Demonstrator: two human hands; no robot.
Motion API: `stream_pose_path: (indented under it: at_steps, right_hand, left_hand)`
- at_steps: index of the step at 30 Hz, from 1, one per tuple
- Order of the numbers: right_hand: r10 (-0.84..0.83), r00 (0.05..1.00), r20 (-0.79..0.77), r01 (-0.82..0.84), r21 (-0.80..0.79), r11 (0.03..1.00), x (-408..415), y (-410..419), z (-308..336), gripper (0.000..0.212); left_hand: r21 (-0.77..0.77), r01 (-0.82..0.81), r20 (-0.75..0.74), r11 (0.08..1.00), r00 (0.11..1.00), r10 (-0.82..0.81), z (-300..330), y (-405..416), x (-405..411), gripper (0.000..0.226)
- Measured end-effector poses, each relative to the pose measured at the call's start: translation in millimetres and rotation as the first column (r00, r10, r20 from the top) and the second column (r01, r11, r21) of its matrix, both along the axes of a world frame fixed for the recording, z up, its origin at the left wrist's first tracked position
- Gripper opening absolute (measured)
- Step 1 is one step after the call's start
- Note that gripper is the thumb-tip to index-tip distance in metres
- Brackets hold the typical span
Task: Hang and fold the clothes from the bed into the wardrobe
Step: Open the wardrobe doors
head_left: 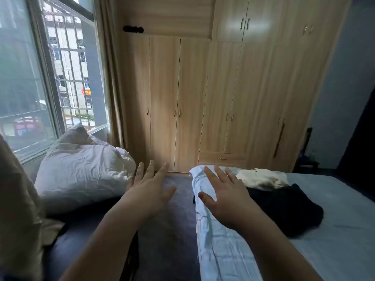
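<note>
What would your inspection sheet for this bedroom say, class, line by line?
Surface: bed with pale blue sheet.
Job's things: long light blue garment, black garment, cream garment on the bed; tall wooden wardrobe, doors shut.
Clutter: crumpled white duvet bundle by the window.
Grippers: left hand and right hand, fingers spread, holding nothing.
Cables: nothing seen.
Surroundings: barred window, beige curtain.

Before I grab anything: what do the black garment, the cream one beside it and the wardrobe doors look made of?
Black garment: soft, matte, thickish fabric, maybe knit or fleece; it slumps without sharp creases. Cream garment: seemingly fuzzy pile, though blurred. Wardrobe doors: light wood-grain board, probably laminate, smooth with a slight sheen, small metal handles.
</note>
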State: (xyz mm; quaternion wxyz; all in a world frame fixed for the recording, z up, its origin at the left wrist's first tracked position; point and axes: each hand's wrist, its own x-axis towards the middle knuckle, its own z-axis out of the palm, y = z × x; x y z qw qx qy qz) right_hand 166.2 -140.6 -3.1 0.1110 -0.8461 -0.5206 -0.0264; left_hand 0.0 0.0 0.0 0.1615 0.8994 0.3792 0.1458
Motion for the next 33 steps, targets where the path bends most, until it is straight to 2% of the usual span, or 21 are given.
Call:
stream_pose_path:
  at_steps: [4,8,12,17,19,23,29,33]
  right_hand:
    - [-0.017,0.999,0.041,0.018,-0.015,1.0,11,26,0,0.073]
    - [-0.045,0.997,0.063,0.044,0.01,0.999,26,83,9,0.073]
    - [-0.039,0.999,0.029,0.038,0.005,0.999,37,138,16,0.074]
    - [-0.074,0.997,0.036,0.073,0.034,0.997,49,202,21,0.103]
    - [-0.08,0.997,0.022,0.079,0.021,0.997,57,227,18,0.098]
    - [-0.064,0.998,0.02,0.065,-0.052,0.997,79,269,-2,0.071]
    - [-0.045,0.997,-0.064,0.041,-0.059,0.997,138,327,-28,0.069]
    - [-0.031,0.997,-0.075,0.031,-0.008,0.999,201,363,-33,0.07]
  left_hand:
    - [0.047,0.004,-0.046,0.999,0.999,-0.001,-1,33,11,0.071]
    - [0.089,0.044,-0.033,0.995,0.999,-0.041,9,89,29,0.072]
    - [0.086,0.054,-0.027,0.995,0.998,-0.052,10,146,37,0.072]
    - [0.081,0.055,-0.027,0.995,0.998,-0.053,8,219,51,0.072]
    - [0.056,0.043,-0.027,0.997,0.999,-0.042,5,244,59,0.072]
    - [0.005,0.043,-0.039,0.999,0.998,-0.043,-6,279,80,0.072]
    - [0.012,0.014,-0.073,1.0,0.997,-0.013,-22,335,133,0.073]
    - [0.045,0.013,-0.1,0.999,0.995,-0.009,-26,375,193,0.074]
